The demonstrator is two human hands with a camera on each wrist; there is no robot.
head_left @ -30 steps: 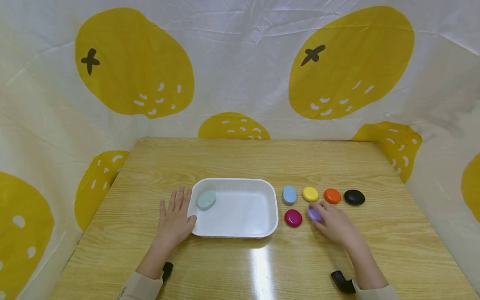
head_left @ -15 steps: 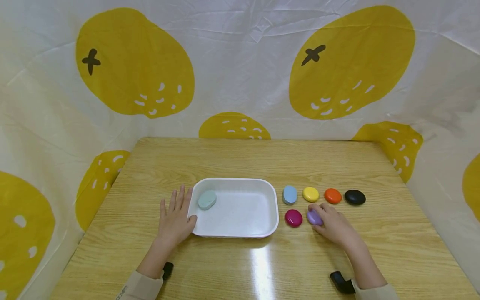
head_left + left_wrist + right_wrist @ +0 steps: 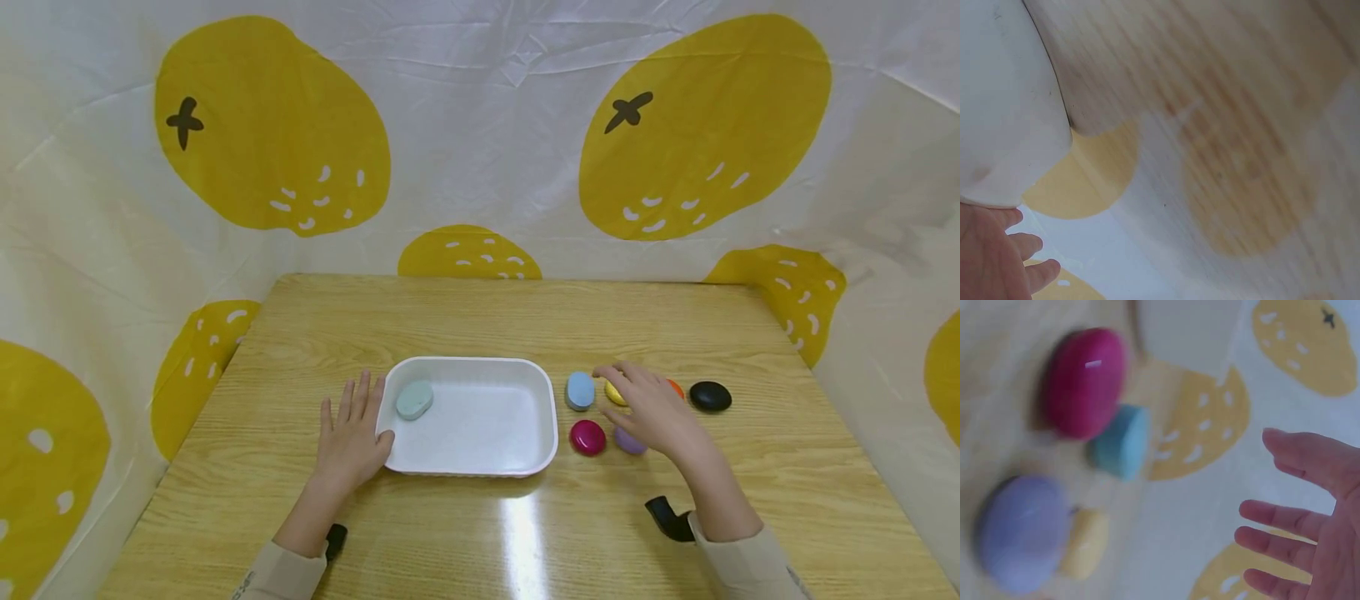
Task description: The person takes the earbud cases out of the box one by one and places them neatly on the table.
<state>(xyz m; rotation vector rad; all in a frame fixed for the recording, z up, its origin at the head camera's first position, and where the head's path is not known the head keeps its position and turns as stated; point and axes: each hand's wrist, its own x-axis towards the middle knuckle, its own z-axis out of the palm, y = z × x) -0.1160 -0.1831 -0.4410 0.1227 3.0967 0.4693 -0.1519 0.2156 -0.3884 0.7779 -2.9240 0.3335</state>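
My left hand [image 3: 348,440] lies spread along the left side of a white rectangular tray [image 3: 480,468], its thumb at the rim. Inside the tray, at the left, is a pale green oval piece [image 3: 414,400]. My right hand [image 3: 651,408] hovers above the loose pieces with its fingers extended and apart, holding nothing. Under it, partly covered, are a purple piece [image 3: 630,442], a yellow piece [image 3: 615,393] and an orange piece [image 3: 677,387]. Left of the hand sit a light blue oval piece [image 3: 580,391] and a magenta round piece [image 3: 587,437].
A black oval piece [image 3: 710,396] sits to the right of the right hand. Everything stands on a wood-grain table [image 3: 480,321]. A white curtain [image 3: 480,125] with yellow fruit shapes hangs behind and at both sides.
My right hand has let go of the purple piece and moved up and away from the body, above the yellow and orange pieces. The purple piece stays on the table; the left hand is still.
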